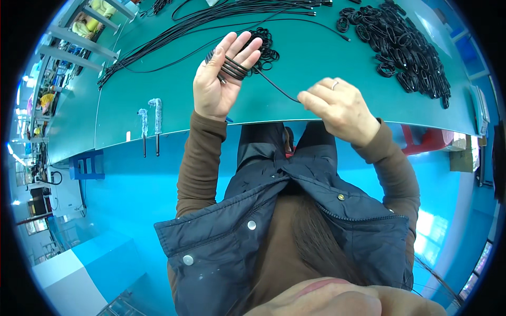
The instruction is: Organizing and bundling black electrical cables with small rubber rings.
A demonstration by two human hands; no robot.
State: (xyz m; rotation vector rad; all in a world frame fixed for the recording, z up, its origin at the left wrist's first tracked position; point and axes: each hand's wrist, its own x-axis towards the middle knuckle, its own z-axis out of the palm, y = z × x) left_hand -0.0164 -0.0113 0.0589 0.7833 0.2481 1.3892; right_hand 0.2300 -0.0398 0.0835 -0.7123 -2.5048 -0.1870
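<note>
Several turns of a black cable are wound round the fingers of my left hand. Its palm faces up, the thumb lies over the turns, and a metal-tipped end of the cable hangs by the palm. From the turns one straight length runs right to my right hand, whose fingers are closed on it in a pinch. Both hands are above the near part of the green table. Just behind the left hand lies a heap of small black rings, partly hidden by its fingers.
Long straight black cables lie bunched across the table's far left. Many coiled cables are heaped at the right. Two slim tools with wrapped handles lie at the front left edge. A red stool stands under the right side.
</note>
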